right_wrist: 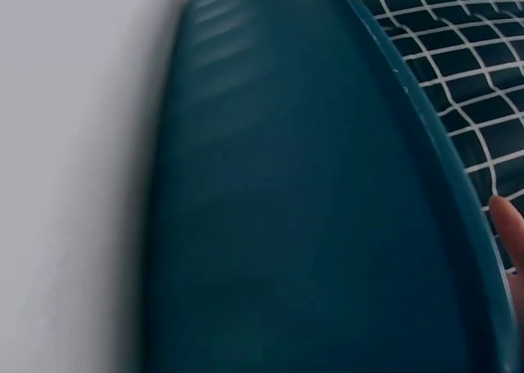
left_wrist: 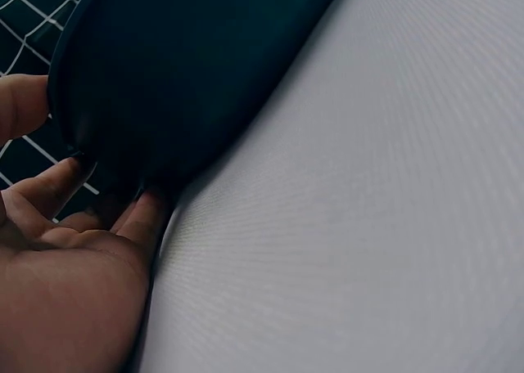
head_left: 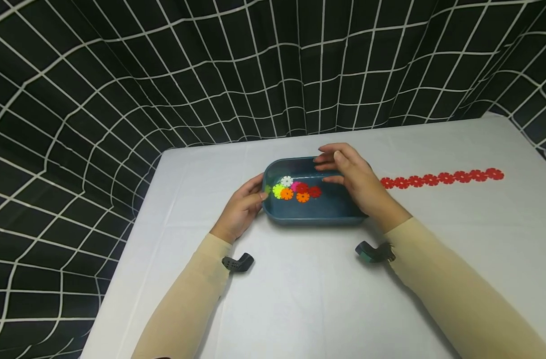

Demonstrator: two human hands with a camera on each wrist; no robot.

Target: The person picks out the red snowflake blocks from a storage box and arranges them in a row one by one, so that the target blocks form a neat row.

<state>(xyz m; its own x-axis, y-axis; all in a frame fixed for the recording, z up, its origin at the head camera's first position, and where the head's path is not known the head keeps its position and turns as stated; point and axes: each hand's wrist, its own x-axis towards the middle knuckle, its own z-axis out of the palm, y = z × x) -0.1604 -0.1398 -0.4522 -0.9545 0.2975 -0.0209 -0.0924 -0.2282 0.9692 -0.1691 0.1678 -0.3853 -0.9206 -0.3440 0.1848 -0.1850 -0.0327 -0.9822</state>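
My left hand (head_left: 241,212) holds the left end of a dark teal plastic tray (head_left: 318,220), thumb at the rim and fingers against the outside. In the left wrist view those fingertips (left_wrist: 147,209) meet the tray's outer wall (left_wrist: 205,78). Several small notched flower-shaped discs lie in the tray's left half: white (head_left: 287,181), yellow-green (head_left: 278,191), orange (head_left: 303,197), pink and red (head_left: 315,191). Over the tray's right half hovers my right hand (head_left: 355,179), fingers loosely extended and spread, nothing seen between them. It hides the tray's right end.
Right of the tray, a straight chain of several red flower discs (head_left: 445,178) lies on the white tablecloth (head_left: 291,294). A black curtain with white grid lines (head_left: 273,65) stands behind the table and along its sides. Each wrist wears a black camera mount (head_left: 239,262).
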